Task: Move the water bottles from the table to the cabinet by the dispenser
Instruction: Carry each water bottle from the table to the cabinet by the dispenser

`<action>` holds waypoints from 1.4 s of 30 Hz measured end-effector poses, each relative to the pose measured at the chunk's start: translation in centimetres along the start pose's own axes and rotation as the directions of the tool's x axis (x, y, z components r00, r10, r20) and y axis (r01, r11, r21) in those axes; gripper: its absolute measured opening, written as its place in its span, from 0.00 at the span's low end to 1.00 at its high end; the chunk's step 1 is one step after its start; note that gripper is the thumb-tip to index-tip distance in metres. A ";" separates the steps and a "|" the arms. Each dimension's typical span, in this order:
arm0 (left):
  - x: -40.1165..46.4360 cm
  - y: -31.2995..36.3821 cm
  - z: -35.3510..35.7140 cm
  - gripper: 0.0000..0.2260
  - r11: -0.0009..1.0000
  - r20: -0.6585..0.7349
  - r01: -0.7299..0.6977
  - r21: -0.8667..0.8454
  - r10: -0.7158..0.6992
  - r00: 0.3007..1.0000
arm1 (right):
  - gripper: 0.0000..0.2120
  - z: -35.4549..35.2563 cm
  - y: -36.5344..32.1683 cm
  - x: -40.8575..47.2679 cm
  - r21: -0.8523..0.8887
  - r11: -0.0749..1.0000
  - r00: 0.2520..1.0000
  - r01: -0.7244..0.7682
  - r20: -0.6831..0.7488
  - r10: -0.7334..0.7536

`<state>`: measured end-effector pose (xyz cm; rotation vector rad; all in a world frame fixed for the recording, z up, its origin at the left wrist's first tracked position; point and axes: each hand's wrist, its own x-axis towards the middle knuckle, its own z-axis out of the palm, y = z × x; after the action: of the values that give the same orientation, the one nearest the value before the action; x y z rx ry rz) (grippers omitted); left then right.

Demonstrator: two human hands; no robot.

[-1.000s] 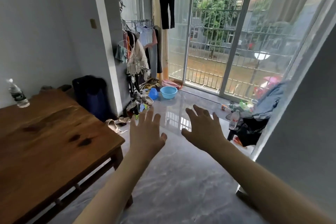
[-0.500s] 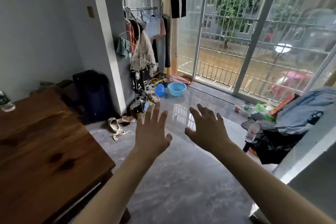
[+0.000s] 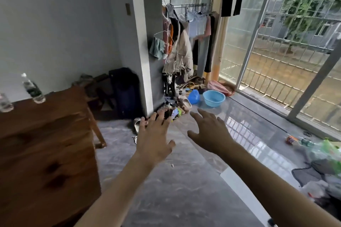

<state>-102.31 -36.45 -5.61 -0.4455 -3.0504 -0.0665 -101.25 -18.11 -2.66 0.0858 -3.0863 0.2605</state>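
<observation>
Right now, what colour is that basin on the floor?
Light blue basin, seen in the head view.

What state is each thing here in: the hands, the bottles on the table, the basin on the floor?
Left hand: open, fingers spread, holding nothing.
Right hand: open, fingers spread, holding nothing.
Water bottle: upright at the far edge of the wooden table, cap on, untouched.
Second bottle: blurred, cut off by the picture's left edge; state unclear.
Blue basin: right way up on the floor, looks empty.

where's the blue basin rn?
Head view, centre-right: the blue basin sits on the floor by the sliding window, beside a blue bag on its left, beyond both outstretched hands.
</observation>
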 end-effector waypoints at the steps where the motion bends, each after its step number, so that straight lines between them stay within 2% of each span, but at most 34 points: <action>1: 0.8 -0.5 0.2 0.35 1.000 -0.004 0.025 0.014 -0.025 1.000 | 0.32 0.3 -0.1 1.3 0.006 0.999 0.999 0.032 0.010 -0.032; 5: 4.2 -2.8 0.6 0.33 0.988 -0.040 0.148 0.047 -0.146 0.988 | 0.33 1.6 -0.7 7.1 0.034 0.989 0.989 0.141 0.039 -0.143; 11: 9.1 -7.4 1.9 0.34 0.960 -0.023 0.270 0.066 -0.269 0.963 | 0.28 3.4 -3.8 16.2 0.068 0.962 0.962 0.265 0.049 -0.269; 16: 15.0 -12.0 2.8 0.34 0.938 -0.097 0.347 0.017 -0.344 0.934 | 0.33 5.1 -7.0 24.2 0.060 0.929 0.929 0.365 0.037 -0.368; 26: 28.0 -19.5 3.5 0.35 0.895 -0.097 0.446 0.007 -0.443 0.891 | 0.35 7.0 -8.9 39.2 -0.010 0.923 0.923 0.384 -0.003 -0.384; 37: 40.4 -25.9 6.2 0.35 0.837 -0.008 0.545 0.058 -0.545 0.838 | 0.33 10.7 -10.5 55.8 0.059 0.887 0.879 0.457 0.119 -0.461; 42: 46.4 -28.7 7.3 0.36 0.775 0.038 0.630 0.054 -0.632 0.774 | 0.32 11.1 -11.7 64.5 0.112 0.845 0.824 0.522 0.190 -0.534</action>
<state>-155.33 -50.37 -10.88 0.6145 -3.0885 -0.0221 -165.29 -34.77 -8.56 1.0208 -3.0891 0.3234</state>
